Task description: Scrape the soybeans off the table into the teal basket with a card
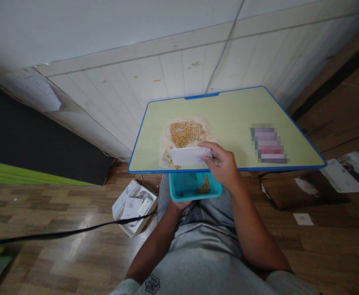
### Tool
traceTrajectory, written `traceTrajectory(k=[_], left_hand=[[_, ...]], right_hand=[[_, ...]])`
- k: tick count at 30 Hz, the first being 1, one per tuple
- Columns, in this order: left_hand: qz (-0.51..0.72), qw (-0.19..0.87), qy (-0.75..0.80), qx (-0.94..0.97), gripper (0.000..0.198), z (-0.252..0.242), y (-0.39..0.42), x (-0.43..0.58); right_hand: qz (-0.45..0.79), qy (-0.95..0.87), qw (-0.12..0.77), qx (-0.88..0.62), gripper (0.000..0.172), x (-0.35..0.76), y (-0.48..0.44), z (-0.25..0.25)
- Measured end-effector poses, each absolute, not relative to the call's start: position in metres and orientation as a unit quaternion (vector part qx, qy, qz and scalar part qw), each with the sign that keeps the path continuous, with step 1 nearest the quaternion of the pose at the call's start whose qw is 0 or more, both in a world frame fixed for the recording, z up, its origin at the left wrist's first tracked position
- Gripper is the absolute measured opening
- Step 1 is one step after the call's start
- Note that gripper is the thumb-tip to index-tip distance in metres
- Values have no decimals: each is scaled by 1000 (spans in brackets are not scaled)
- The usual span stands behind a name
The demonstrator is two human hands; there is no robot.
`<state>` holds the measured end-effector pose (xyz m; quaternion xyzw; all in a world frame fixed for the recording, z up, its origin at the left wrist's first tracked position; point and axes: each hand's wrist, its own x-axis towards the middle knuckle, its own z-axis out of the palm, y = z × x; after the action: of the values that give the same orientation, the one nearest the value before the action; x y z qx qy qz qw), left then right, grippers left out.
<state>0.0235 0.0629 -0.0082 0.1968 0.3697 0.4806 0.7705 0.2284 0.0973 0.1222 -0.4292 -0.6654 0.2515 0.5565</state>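
My right hand (220, 162) pinches the right end of a flat white rectangular piece (188, 156) over the front edge of the yellow-green table (231, 110). Behind that piece, round golden beans (183, 134) lie heaped on a spread of white grains (208, 125), and a few beans are near its left end. Just below the table edge, my left hand (181, 203) is under a turquoise tray (174, 196), holding it over my lap; its fingers are mostly hidden by the tray. Inside the tray, more beans (204, 186) are gathered toward the right, with a few at the left.
A pixelated flat object (268, 143) lies on the table's right side. On the floor at left is an open white box (132, 209) with papers and cables, crossed by a black strap (75, 231). A brown box (296, 192) stands under the table's right side.
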Motion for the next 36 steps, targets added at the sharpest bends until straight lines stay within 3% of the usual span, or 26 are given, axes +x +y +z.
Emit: traceTrajectory(k=[12,18,25,36], left_hand=[[498,757,390,164,81,-1,60,22],[493,769,371,167,69,3,61,24],[460,754,411,228,91,18,60,25],[480,745,414,209,90,7,64,25]], right_hand=[[247,-672,558,-420,31,230,95,123],[258,-673,559,-411,31,233,94,120],[233,-657,573,-431,33,232,94,118],[253,-666,559,-424,33,219,94,124]])
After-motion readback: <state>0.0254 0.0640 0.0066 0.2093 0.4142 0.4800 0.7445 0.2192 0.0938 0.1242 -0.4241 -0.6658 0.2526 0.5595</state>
